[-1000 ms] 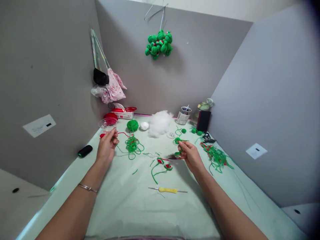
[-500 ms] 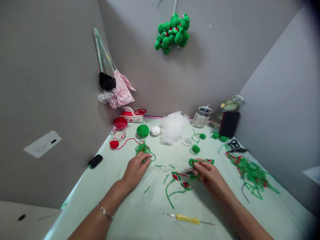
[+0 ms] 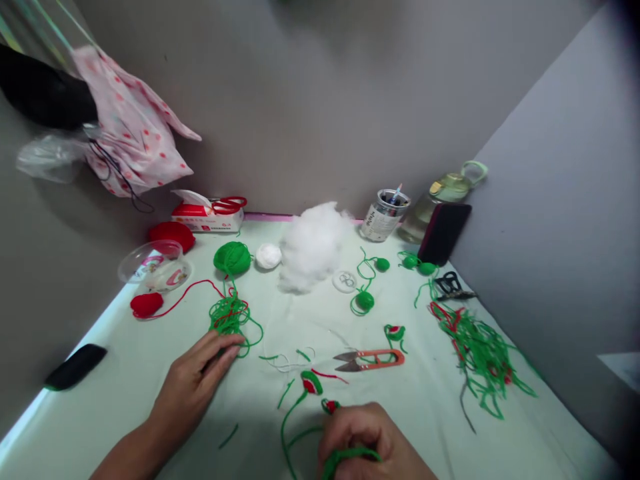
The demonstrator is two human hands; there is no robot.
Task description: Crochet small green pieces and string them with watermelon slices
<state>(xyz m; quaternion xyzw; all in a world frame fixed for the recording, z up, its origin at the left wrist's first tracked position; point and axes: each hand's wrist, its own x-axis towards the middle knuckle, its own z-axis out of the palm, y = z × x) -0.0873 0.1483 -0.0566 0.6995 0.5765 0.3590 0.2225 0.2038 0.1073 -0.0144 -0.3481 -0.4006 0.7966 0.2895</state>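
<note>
My left hand [image 3: 203, 373] lies on the table with its fingers loosely extended, the tips at the near edge of a loose green yarn tangle [image 3: 229, 315]. My right hand [image 3: 375, 440] is curled shut at the bottom edge around a piece of green yarn [image 3: 350, 455]; its far end is hidden. Just beyond its knuckles a small red and green crocheted piece [image 3: 330, 405] peeks out. Another such piece [image 3: 312, 383] with a long green tail lies to the left. Orange-handled thread snips [image 3: 383, 359] rest on the cloth, near a third crocheted piece [image 3: 395, 333].
White stuffing [image 3: 315, 247], a green yarn ball [image 3: 233, 258] and a red ball [image 3: 147, 305] sit farther back. A tin of pens [image 3: 383, 217], a bottle [image 3: 445, 193] and a phone [image 3: 445, 233] stand back right. Yarn scraps [image 3: 480, 360] heap at the right.
The view has tilted down and closer. My right hand has come down toward the near edge, and the snips now lie uncovered on the table. My left hand stays by the yarn tangle.
</note>
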